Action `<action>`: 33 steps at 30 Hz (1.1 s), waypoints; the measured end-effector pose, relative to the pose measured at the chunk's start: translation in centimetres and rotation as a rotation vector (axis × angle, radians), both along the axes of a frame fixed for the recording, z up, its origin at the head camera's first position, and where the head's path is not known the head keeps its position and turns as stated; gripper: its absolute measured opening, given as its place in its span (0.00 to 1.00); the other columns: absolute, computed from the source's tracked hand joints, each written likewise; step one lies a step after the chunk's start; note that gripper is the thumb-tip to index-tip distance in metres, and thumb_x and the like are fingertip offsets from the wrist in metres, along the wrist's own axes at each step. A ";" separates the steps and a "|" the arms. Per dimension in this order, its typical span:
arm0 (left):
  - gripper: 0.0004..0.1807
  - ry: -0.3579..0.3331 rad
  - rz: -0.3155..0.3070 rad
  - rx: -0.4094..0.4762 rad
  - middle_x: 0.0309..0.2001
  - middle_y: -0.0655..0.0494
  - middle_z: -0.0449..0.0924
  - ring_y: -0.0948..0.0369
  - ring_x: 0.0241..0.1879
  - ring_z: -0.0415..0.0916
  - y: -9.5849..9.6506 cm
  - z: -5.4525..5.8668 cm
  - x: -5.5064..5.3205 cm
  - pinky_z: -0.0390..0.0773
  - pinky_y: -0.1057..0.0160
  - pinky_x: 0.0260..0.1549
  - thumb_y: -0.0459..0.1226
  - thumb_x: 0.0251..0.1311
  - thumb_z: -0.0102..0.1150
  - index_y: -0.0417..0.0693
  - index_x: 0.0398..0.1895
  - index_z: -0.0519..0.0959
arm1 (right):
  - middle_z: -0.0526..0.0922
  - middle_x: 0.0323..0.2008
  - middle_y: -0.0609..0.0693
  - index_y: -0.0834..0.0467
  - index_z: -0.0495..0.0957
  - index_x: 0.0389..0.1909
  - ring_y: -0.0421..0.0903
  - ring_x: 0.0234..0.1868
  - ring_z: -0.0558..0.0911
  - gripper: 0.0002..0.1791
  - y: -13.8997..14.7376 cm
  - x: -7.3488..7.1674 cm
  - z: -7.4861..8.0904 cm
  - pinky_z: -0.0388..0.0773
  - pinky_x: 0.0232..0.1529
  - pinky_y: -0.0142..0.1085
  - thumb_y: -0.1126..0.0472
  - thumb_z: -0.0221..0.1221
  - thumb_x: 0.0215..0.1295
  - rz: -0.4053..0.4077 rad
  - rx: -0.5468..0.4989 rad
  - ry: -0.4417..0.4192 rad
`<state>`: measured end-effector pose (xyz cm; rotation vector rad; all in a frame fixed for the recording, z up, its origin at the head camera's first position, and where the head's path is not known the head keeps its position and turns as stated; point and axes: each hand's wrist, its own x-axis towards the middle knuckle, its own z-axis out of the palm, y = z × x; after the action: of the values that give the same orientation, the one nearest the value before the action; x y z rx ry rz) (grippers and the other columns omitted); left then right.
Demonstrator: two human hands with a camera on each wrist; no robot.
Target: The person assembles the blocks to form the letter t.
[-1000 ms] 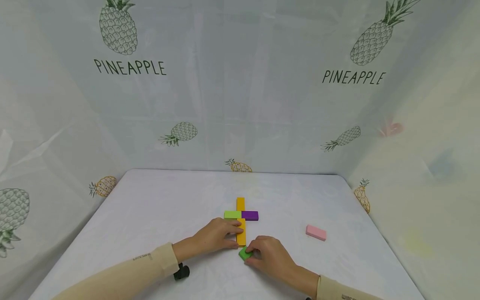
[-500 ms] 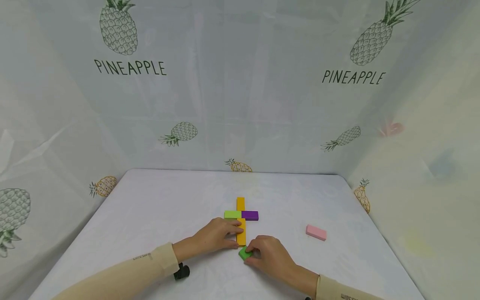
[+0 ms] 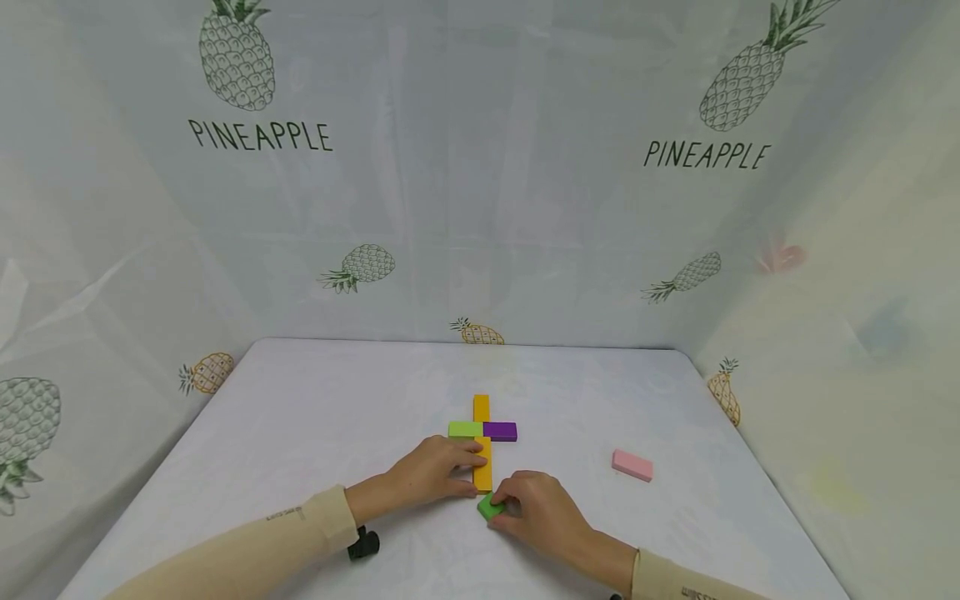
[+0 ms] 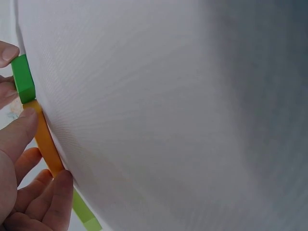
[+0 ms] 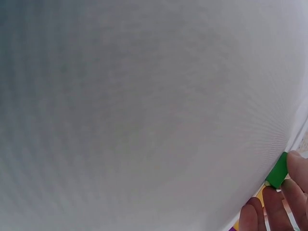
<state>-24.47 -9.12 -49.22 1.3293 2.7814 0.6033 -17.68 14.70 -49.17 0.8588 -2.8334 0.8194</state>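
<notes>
My left hand (image 3: 427, 473) steadies a yellow-orange block (image 4: 46, 140) on the table, thumb by its near end and other fingertips farther along it. My right hand (image 3: 542, 515) pinches a green block (image 3: 490, 507) between thumb and fingers. That green block lies at a slant against or very near the orange block's near end. Past the orange block's far end, a lime-green block (image 3: 466, 429) and a purple block (image 3: 500, 432) lie end to end crosswise. Behind them another orange block (image 3: 482, 407) points away, so the pieces form a cross. In the right wrist view, fingers partly cover the green block (image 5: 277, 171).
A pink block (image 3: 632, 465) lies alone to the right of my right hand. The white-covered table (image 3: 337, 383) ends at a pineapple-print curtain (image 3: 517, 183) behind and at both sides. A small black knob (image 3: 363, 544) shows beneath my left wrist.
</notes>
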 end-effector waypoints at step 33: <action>0.26 -0.034 0.007 -0.006 0.68 0.54 0.81 0.57 0.69 0.78 0.0 0.0 0.1 0.77 0.48 0.67 0.47 0.65 0.75 0.51 0.65 0.85 | 0.82 0.55 0.37 0.50 0.86 0.56 0.45 0.59 0.81 0.26 9.9 -0.9 1.7 0.84 0.56 0.48 0.61 0.80 0.56 -0.131 -0.006 0.146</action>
<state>-24.41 -9.12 -49.22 1.2958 2.7603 0.6115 -18.55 24.56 -47.49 0.6924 -2.7246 0.7170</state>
